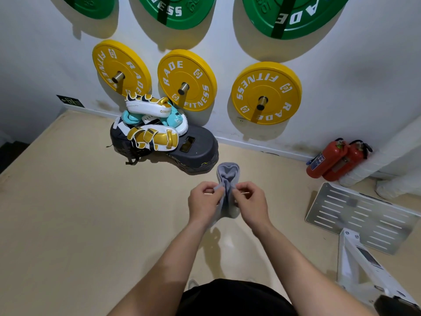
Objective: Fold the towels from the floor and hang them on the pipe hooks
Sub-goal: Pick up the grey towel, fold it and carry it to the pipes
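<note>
A small grey towel (226, 176) hangs bunched between my two hands above the beige floor. My left hand (202, 202) pinches its left edge and my right hand (249, 201) pinches its right edge, the two close together. The towel's upper part curls up beyond my fingers and its lower part drops behind my hands. Metal pipe pegs (183, 88) stick out of the white wall through yellow weight plates (186, 79). No other towel shows on the floor.
A pile of boxing pads and gloves (150, 124) lies on a dark step platform (198, 151) by the wall. Two red fire extinguishers (335, 158) stand at the right. A slotted metal plate (360, 215) and a white frame (355, 265) lie at my right.
</note>
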A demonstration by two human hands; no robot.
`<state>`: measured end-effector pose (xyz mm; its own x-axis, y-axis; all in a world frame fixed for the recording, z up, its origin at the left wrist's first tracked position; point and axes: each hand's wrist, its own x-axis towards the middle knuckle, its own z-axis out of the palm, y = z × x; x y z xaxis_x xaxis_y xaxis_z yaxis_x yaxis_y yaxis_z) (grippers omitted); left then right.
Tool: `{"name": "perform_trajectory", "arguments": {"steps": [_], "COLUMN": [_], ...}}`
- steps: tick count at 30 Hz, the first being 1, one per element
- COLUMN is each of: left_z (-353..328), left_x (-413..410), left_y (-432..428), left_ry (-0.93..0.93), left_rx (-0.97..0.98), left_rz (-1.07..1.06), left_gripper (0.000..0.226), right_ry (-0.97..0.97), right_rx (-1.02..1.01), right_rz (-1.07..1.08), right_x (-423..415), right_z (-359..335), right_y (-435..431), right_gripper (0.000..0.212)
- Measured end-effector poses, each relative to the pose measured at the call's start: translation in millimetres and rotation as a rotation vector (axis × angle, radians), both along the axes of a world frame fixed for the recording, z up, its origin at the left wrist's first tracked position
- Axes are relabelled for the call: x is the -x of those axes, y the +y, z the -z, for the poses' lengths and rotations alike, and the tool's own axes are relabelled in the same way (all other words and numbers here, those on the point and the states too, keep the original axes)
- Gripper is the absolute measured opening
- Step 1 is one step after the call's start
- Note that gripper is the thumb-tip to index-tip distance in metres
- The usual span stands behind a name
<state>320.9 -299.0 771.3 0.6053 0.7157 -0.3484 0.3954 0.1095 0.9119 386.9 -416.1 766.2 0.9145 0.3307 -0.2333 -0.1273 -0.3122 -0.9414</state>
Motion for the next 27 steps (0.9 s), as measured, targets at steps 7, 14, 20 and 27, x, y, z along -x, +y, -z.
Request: {"name": "perform_trajectory", "arguments": {"steps": [7,14,20,27], "left_z": [11.8,5.3,3.8,-10.2], "left_x": [3.0,6.1,12.4,17.7], "left_y": [-2.5,-1.3,6.2,10.2], "left_ry": [0.042,0.044,-0.003,-0.068], "left_rx": [-0.058,0.034,0.003,0.167], "left_rz": [0.126,0.230,0.209,0.259], "left_gripper": [0.011,0.026,0.014,0.016], "right_ry": [0.022,0.018,0.056,0.017], "right_rx": [-0.023,0.000,-0.057,-0.047], "right_rz": [-0.038,-0.037,-0.193,-0.292], "right_x": [12.5,8.0,4.1,-8.7], "right_z": [1.6,3.1,-0.8,-2.9], "right_y": [3.2,1.1,-1.5,-8.0], "right_gripper": [0.009,0.005,0.018,0.010]}}
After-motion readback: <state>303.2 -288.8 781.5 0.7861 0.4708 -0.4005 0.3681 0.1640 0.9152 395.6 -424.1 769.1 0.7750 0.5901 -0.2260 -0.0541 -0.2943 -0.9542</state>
